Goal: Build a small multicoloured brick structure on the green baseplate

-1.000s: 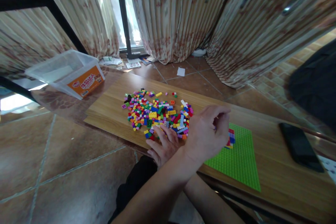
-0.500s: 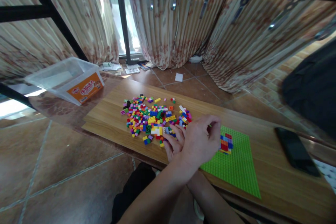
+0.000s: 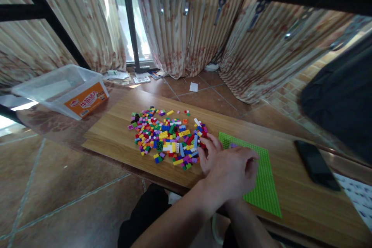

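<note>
My arms are crossed. My left hand (image 3: 229,172) reaches rightwards over the near left part of a green studded baseplate (image 3: 263,186), its back towards me and its fingers curled down onto the plate; what they hold is hidden. It covers the small stack of bricks there, apart from a bit of purple (image 3: 232,145). My right hand (image 3: 207,149) lies under the left one, fingers stretched out and touching the right edge of a pile of small coloured bricks (image 3: 165,137). Both pile and plate rest on a wooden board (image 3: 116,135).
A clear plastic tub (image 3: 61,91) with an orange label stands at the far left. A black phone (image 3: 315,164) lies on the board to the right, with a dark bulky shape (image 3: 340,100) behind it. Patterned curtains (image 3: 188,31) hang at the back over a tiled floor.
My left hand has dropped from above the small brick stack down onto the baseplate and now hides it. My right hand has slid right along the pile's near edge. The view has tilted.
</note>
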`<state>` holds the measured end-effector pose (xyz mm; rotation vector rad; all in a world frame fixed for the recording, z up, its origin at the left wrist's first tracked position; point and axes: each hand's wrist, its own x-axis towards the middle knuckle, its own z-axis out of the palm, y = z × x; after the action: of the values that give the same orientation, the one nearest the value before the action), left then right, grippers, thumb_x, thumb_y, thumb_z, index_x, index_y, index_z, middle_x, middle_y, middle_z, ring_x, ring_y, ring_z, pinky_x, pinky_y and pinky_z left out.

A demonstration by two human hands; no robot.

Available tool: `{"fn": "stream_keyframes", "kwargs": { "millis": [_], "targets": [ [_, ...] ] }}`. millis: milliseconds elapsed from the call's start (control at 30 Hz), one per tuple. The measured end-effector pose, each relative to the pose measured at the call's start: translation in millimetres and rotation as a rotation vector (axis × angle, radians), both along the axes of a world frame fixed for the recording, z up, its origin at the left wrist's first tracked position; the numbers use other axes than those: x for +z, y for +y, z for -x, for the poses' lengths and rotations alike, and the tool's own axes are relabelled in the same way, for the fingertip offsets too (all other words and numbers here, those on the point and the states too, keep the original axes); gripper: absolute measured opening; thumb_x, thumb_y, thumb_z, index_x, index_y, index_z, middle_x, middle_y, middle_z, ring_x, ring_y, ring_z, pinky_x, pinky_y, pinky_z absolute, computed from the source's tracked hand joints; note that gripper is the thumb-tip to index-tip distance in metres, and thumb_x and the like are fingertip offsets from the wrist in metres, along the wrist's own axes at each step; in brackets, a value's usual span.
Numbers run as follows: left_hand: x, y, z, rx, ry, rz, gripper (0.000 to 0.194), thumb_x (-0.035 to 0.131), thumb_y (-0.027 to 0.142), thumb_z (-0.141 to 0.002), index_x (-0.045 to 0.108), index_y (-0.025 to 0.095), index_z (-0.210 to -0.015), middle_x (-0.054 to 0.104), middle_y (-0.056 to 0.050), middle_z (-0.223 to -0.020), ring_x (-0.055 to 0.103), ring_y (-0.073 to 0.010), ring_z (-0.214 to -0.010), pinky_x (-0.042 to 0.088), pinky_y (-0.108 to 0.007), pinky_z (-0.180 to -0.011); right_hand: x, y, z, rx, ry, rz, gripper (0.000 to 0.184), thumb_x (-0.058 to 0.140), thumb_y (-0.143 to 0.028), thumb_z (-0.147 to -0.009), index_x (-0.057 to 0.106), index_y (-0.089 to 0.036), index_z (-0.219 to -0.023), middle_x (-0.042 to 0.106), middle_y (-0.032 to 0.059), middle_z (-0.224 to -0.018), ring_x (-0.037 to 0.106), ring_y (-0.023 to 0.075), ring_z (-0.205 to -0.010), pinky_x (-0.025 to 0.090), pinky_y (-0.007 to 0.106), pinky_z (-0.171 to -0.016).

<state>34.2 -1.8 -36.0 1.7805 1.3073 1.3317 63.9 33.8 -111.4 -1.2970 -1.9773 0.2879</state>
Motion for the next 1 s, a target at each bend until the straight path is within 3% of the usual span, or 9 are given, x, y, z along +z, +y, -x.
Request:
{"fn": "stream_keyframes", "kwargs": {
  "millis": [100, 200, 267, 467, 633, 700, 800, 900, 1000],
  "targets": [
    [10.9, -7, 2, -0.194, 0.084, 0.022, 0.016, 0.054, 0.02, -0.088, 0.067, 0.029, -0.089, 0.071, -0.002, -0.084, 0.065, -0.0227, -0.082, 0.053, -0.038, -0.072, 9.3, -1, 2, -0.121, 0.02, -0.033, 0.029, 0.052, -0.023, -0.085, 0.065, -0.022, -0.11, 0.058, 0.0119, -0.123, 0.052, 0.0325, -0.117, 0.042, 0.053, -0.099],
    [18.0, -10, 5, -0.406, 0.185, 0.036, 0.015, 0.05, 0.022, -0.088, 0.066, 0.024, -0.087, 0.071, -0.002, -0.087, 0.065, -0.019, -0.077, 0.052, -0.033, -0.069, 14.6, -1, 2, -0.158, 0.025, -0.023, 0.029, 0.048, -0.022, -0.085, 0.068, -0.021, -0.106, 0.062, 0.0123, -0.115, 0.056, 0.0291, -0.111, 0.045, 0.05, -0.098],
    [19.5, -10, 6, -0.474, 0.221, 0.029, 0.017, 0.048, 0.022, -0.089, 0.065, 0.021, -0.09, 0.071, -0.003, -0.088, 0.065, -0.0179, -0.076, 0.05, -0.03, -0.066, 15.3, 1, -1, -0.163, 0.019, -0.011, 0.029, 0.047, -0.02, -0.084, 0.069, -0.021, -0.103, 0.063, 0.0124, -0.113, 0.057, 0.0283, -0.107, 0.046, 0.049, -0.097],
    [21.3, -11, 4, -0.461, 0.264, -0.018, 0.017, 0.049, 0.022, -0.089, 0.066, 0.021, -0.09, 0.071, -0.003, -0.087, 0.064, -0.0179, -0.075, 0.047, -0.03, -0.065, 20.2, -3, -8, -0.157, -0.02, -0.03, 0.027, 0.048, -0.019, -0.084, 0.071, -0.023, -0.095, 0.068, 0.0096, -0.105, 0.061, 0.0256, -0.1, 0.05, 0.042, -0.089],
    [28.5, -17, 9, -0.464, 0.27, -0.027, 0.015, 0.053, 0.023, -0.088, 0.068, 0.023, -0.088, 0.071, -0.003, -0.086, 0.063, -0.0187, -0.072, 0.047, -0.031, -0.064, 30.1, -12, -10, -0.067, -0.027, 0.098, 0.018, 0.054, -0.025, -0.083, 0.071, -0.024, -0.081, 0.068, 0.0044, -0.081, 0.063, 0.0196, -0.074, 0.049, 0.031, -0.063],
    [25.6, -18, 8, -0.48, 0.247, -0.037, 0.014, 0.056, 0.024, -0.087, 0.069, 0.025, -0.088, 0.071, -0.003, -0.086, 0.064, -0.021, -0.075, 0.048, -0.034, -0.066, 32.0, -15, -12, -0.026, -0.034, 0.132, 0.015, 0.057, -0.028, -0.081, 0.072, -0.025, -0.08, 0.068, 0.0027, -0.079, 0.063, 0.0182, -0.071, 0.048, 0.03, -0.061],
    [7.5, -17, -3, -0.411, 0.161, -0.021, 0.016, 0.057, 0.021, -0.086, 0.07, 0.029, -0.09, 0.071, -0.003, -0.086, 0.065, -0.0236, -0.08, 0.049, -0.036, -0.069, 31.8, -16, -17, 0.098, -0.087, 0.162, 0.015, 0.063, -0.026, -0.076, 0.073, -0.026, -0.087, 0.069, 0.0023, -0.085, 0.063, 0.0191, -0.08, 0.05, 0.031, -0.071],
    [-19.2, -15, -28, -0.063, -0.029, 0.119, 0.045, 0.034, 0.005, -0.091, 0.07, 0.03, -0.098, 0.07, -0.003, -0.081, 0.064, -0.0203, -0.08, 0.049, -0.035, -0.072, 28.6, -14, -20, 0.179, -0.167, 0.195, 0.018, 0.067, -0.022, -0.07, 0.074, -0.025, -0.087, 0.068, 0.0026, -0.088, 0.061, 0.0204, -0.084, 0.049, 0.035, -0.078],
    [-34.2, -14, -52, 0.14, -0.249, 0.136, 0.066, 0.013, -0.003, -0.088, 0.068, 0.028, -0.107, 0.068, -0.004, -0.077, 0.064, -0.0186, -0.083, 0.049, -0.033, -0.074, 24.9, -10, -19, 0.191, -0.218, 0.205, 0.013, 0.07, -0.019, -0.069, 0.074, -0.024, -0.081, 0.067, 0.0028, -0.087, 0.059, 0.0202, -0.083, 0.049, 0.036, -0.079]
  ]
}}
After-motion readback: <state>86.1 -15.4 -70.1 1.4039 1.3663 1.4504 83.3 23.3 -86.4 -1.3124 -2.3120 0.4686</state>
